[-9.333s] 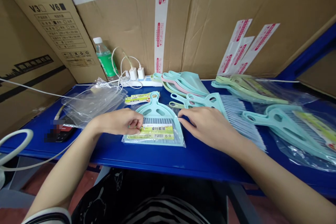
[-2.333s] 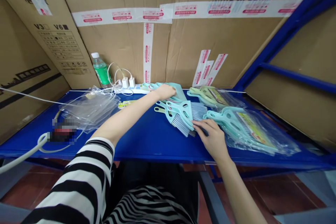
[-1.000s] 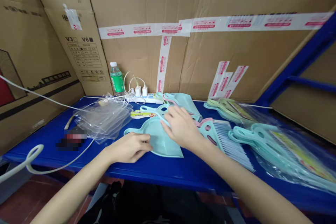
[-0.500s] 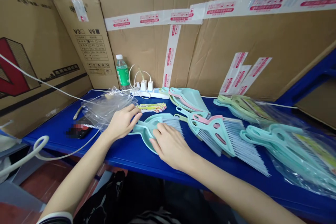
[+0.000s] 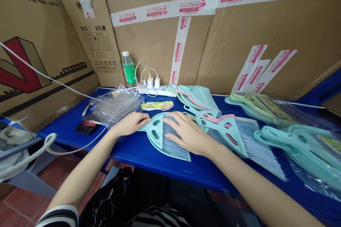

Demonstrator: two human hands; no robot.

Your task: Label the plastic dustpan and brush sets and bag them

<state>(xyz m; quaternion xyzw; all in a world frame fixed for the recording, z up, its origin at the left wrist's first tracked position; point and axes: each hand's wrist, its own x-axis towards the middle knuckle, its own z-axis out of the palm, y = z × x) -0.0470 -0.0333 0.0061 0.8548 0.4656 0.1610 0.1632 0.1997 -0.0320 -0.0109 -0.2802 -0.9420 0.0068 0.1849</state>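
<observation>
A light-blue hand brush [image 5: 157, 127] lies flat in a matching dustpan [image 5: 153, 146] near the table's front edge, its pale bristles [image 5: 173, 143] pointing right. My left hand [image 5: 130, 123] is closed round their handle ends at the left. Over the bristles rests my right hand [image 5: 189, 133], fingers spread and covering the upper part of the brush. Right of that hand is a pile of brushes, with a pink brush [image 5: 220, 118] and a light-blue brush [image 5: 236, 142] on top. Stacked dustpans [image 5: 202, 97] lie behind them.
Bagged brush sets [image 5: 290, 149] and green ones [image 5: 255, 104] lie on the right. Clear plastic bags [image 5: 117, 104], a black phone-like object [image 5: 87, 126], printed labels [image 5: 157, 105], a bottle [image 5: 129, 70] and a power strip [image 5: 162, 91] are at left and back. Cardboard [image 5: 149, 42] walls the rear.
The brush now lies flatter in the dustpan, with its slots and bristles showing. My right hand has slid right from the brush head onto the bristles. The view has shifted slightly.
</observation>
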